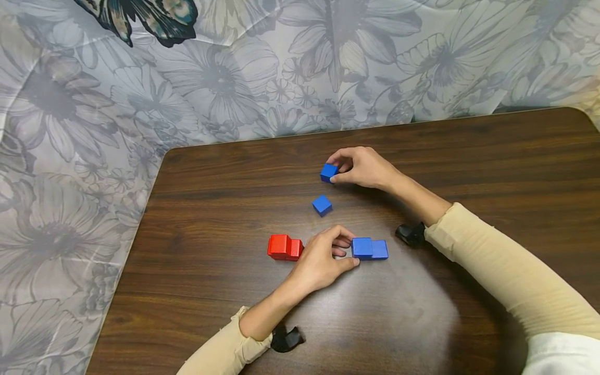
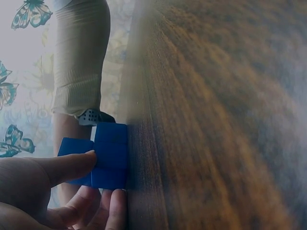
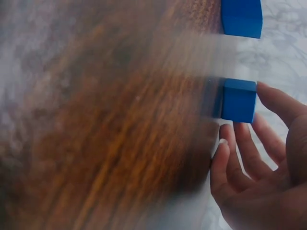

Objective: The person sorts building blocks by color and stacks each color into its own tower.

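Observation:
My left hand [image 1: 322, 258] pinches the upper cube of a small blue block stack [image 1: 362, 247] between thumb and fingers. In the left wrist view, that raised cube [image 2: 74, 146] sits on a lower row of blue cubes [image 2: 110, 155] lying on the table. Farther back, my right hand [image 1: 367, 167] holds a single blue cube [image 1: 328, 173] between thumb and fingertips, at table level. Another loose blue cube [image 1: 322, 205] lies between the two hands. Left of my left wrist stands a stepped group of red blocks [image 1: 280, 246], partly hidden by that hand.
The brown wood-grain table [image 1: 225, 198] ends at a far edge in front of a floral cloth [image 1: 220, 83]. Black wrist straps [image 1: 410, 234] hang below both sleeves, close to the tabletop.

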{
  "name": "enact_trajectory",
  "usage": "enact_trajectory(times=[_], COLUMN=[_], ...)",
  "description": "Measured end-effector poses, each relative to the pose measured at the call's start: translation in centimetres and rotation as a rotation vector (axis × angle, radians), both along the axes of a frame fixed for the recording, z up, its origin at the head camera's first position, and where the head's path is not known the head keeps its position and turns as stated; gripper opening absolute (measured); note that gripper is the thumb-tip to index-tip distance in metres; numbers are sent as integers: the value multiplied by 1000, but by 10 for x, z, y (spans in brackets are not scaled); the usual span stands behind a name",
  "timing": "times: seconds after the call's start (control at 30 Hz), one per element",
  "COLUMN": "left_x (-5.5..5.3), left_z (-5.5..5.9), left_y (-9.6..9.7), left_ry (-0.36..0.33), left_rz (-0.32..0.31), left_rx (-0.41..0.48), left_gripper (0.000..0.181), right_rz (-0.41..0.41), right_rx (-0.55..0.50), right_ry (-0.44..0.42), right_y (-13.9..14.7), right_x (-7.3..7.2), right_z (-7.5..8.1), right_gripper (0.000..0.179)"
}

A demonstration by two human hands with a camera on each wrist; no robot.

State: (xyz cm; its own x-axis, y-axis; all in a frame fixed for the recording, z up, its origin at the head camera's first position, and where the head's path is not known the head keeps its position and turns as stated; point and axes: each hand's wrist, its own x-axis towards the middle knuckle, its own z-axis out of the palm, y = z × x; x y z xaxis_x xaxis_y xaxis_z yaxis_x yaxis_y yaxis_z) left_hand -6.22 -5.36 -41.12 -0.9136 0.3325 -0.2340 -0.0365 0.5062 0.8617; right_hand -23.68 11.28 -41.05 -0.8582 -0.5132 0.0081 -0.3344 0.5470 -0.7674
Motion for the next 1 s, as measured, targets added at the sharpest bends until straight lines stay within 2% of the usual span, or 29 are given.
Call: enact_trajectory(times=[0.57,1.0], left_x=[0,0], left_z=[-1,0], left_y=[-1,-1], left_ry=[12,8], left_rz=[-2,-6], left_rx=[-13,-6], left_gripper=[35,34], right_rz=[-35,-2], right_rx=[48,25], right_ry=[-12,7], right_y=[-3,7], right_x=[1,3], right_z=[0,2], right_gripper=[31,30])
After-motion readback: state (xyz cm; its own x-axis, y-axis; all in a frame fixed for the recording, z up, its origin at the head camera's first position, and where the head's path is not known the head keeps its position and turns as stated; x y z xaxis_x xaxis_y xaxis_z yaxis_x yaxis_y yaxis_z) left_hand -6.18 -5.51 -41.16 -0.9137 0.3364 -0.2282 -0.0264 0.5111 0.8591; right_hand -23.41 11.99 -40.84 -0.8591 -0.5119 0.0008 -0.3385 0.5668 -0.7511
